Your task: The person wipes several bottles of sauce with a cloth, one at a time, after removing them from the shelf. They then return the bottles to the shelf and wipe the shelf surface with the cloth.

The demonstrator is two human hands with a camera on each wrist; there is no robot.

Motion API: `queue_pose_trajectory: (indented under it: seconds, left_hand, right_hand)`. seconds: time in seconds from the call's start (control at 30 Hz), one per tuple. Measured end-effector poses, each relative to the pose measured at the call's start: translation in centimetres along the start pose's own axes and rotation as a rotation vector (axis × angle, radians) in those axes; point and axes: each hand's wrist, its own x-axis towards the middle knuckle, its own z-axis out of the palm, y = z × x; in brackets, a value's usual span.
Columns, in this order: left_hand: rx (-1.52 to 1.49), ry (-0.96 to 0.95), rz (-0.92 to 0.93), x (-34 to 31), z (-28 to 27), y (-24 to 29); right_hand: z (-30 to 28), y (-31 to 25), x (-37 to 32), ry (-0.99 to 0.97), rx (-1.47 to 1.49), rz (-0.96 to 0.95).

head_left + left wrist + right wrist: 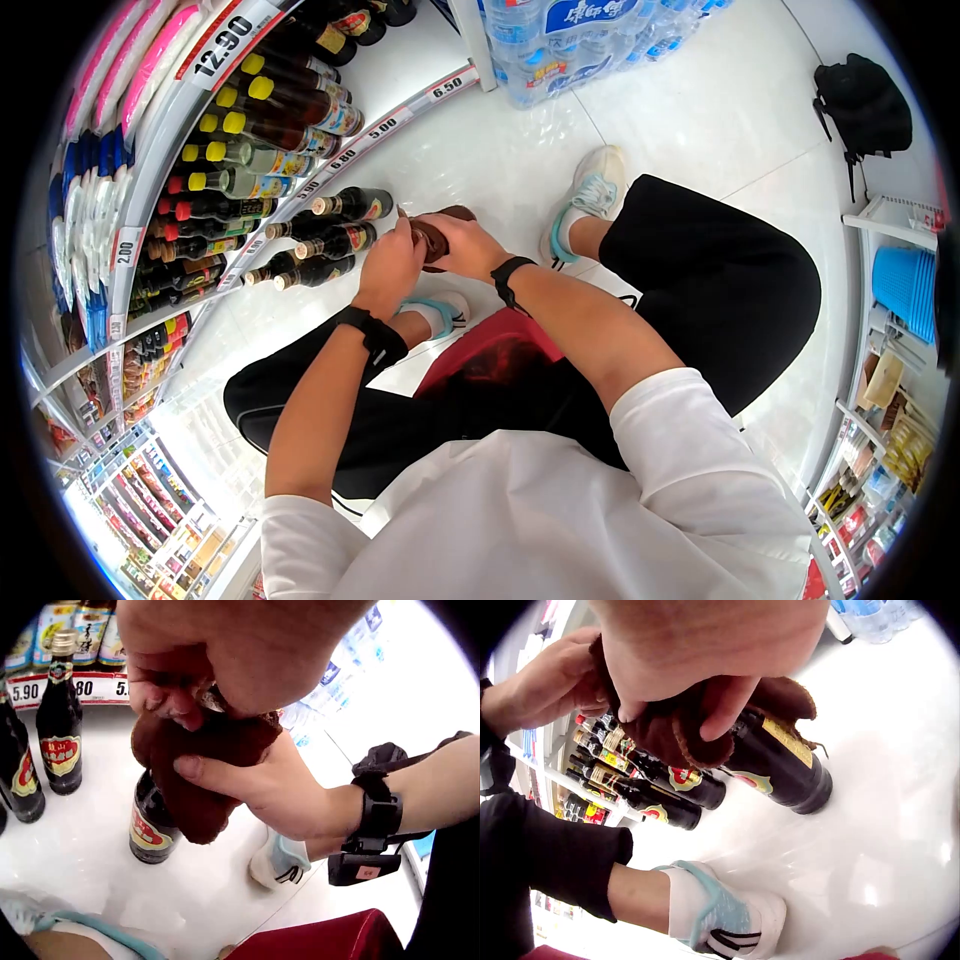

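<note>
A brown cloth (202,784) is wrapped over the upper part of a dark glass bottle (787,769), which stands on the floor; its neck is hidden. My left hand (393,265) grips the cloth at the top with curled fingers. On the other side my right hand (468,245) holds the cloth, its thumb lying across it in the left wrist view and its fingers curled over the folds in the right wrist view. Close by on the left, several similar dark bottles (340,240) with red and yellow labels stand on the floor.
A shelf (385,128) with price tags and rows of sauce bottles (240,185) runs along the left. Packs of bottled water (560,45) stand ahead. A black backpack (865,105) lies at the far right, near a shelf with blue baskets (903,290). The person's shoes flank the bottle.
</note>
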Motion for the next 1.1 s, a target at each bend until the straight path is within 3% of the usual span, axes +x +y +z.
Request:
queue_pose_trajectory:
  seconds: [0.23,0.57,0.63,0.73,0.87,1.1]
  left_hand:
    - [-0.082,0.039,-0.149,-0.8,1.3,-0.3]
    - [-0.417,0.169,-0.129,-1.5,2.3,-1.7]
    - [-0.872,0.099,-0.304,-1.5,2.8,-2.7]
    - [-1.110,0.060,-0.374,-1.6,3.1,-3.6]
    - [-1.140,0.016,-0.496,-1.7,2.3,-3.5]
    - [-1.083,0.031,-0.370,-1.6,2.9,-4.0]
  right_hand:
    - [0.7,0.9,-0.1,-0.047,-0.046,0.010]
    - [1.2,1.5,0.3,-0.051,-0.098,-0.028]
    - [1.4,1.3,0.4,-0.047,-0.102,-0.014]
    - [1.6,0.6,0.6,-0.023,-0.138,0.002]
    - [2.2,0.5,0.9,-0.006,-0.254,0.036]
    - [2.2,0.9,0.8,-0.064,-0.359,0.179]
